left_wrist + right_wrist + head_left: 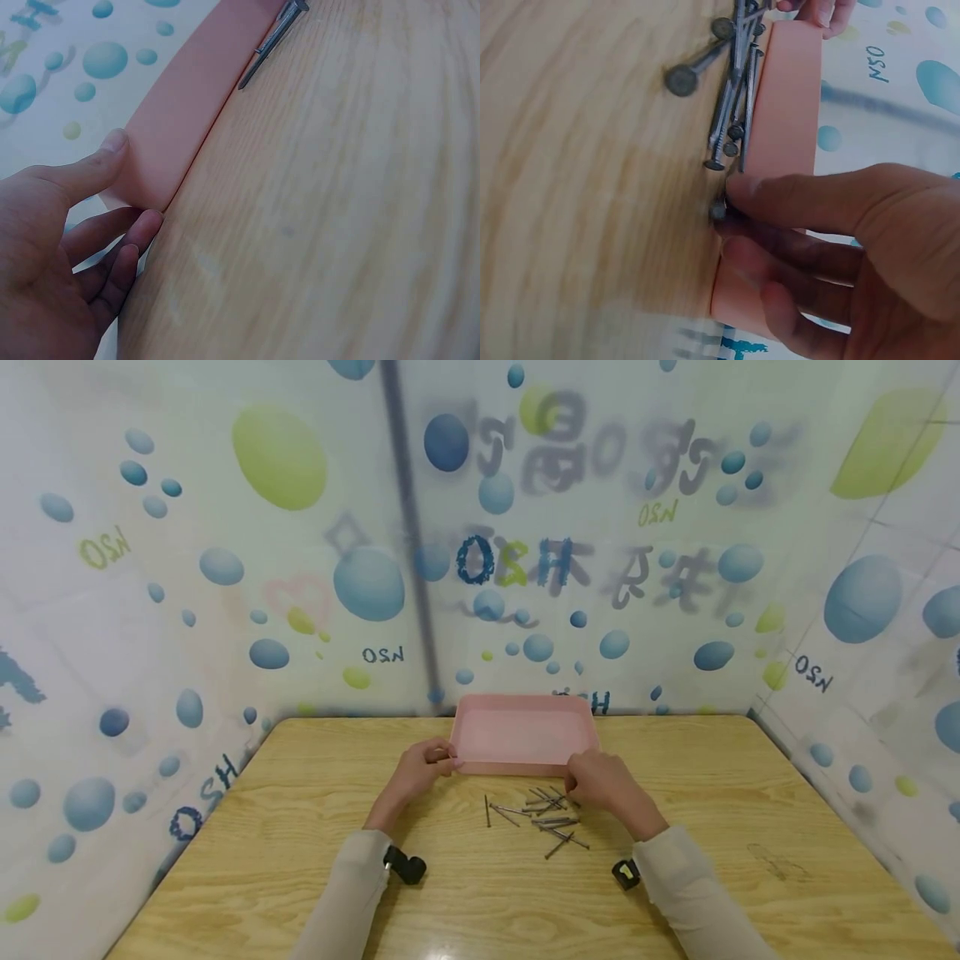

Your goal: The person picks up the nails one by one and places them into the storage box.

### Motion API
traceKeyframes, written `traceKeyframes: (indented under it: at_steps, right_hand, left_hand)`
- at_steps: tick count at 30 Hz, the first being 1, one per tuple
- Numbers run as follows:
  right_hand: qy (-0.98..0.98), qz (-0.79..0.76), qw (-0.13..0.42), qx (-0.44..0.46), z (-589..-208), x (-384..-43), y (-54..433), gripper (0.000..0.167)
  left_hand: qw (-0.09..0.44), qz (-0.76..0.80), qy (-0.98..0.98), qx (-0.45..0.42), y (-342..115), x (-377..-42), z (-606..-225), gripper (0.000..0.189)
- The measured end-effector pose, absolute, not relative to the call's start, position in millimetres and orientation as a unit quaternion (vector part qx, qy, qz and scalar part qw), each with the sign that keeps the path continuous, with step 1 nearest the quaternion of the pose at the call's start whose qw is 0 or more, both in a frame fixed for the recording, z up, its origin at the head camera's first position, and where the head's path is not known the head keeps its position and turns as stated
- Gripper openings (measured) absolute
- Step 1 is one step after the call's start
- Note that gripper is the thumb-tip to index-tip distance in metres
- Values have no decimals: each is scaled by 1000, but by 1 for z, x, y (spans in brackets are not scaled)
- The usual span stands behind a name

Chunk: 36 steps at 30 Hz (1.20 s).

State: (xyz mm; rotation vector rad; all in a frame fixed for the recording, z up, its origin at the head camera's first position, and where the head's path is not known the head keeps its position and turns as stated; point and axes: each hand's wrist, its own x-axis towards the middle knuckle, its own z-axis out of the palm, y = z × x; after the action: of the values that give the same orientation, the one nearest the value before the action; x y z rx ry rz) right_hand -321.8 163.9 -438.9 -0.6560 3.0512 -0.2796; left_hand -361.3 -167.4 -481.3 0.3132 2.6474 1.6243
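Note:
A shallow pink tray [525,735] stands at the back of the wooden table. My left hand [423,768] holds its near left corner; in the left wrist view the thumb [114,142] lies at the rim and the other fingers curl at the lower corner. In front of the tray lies a loose pile of steel nails [555,822]. At the tray's near right, my right hand [603,781] pinches a nail [718,211] between thumb and forefinger, its head showing and most of its shank hidden by the fingers.
Beneath everything is a wood-grain table [450,902]. A white curtain [637,527] printed with blue and green drops hangs behind it and along both sides. Near the right edge the tabletop bears a dark scribbled mark [776,862].

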Motion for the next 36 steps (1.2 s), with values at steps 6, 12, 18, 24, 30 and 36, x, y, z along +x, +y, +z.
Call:
traceKeyframes:
  at_steps: [6,12,18,24,30,36]
  right_hand:
    - [975,-83,-10,-207,-442,-322,163,31]
    - [980,-67,-4,-187,-440,-320,163,25]
    - [982,-62,-4,-180,-436,-319,164,29]
    - [981,-55,-7,-186,-436,-319,165,32]
    - [980,-54,-11,-189,-437,-319,165,28]
    - [980,-57,-19,-190,-435,-318,166,30]
  left_hand:
    - [12,518,849,100,-167,-360,-481,10]
    - [13,523,846,103,-167,-362,-482,12]
    - [13,520,848,100,-168,-361,-482,12]
    - [10,521,847,101,-168,-361,-481,11]
    - [14,521,847,104,-168,-361,-481,11]
    - [14,524,845,107,-169,-362,-483,14]
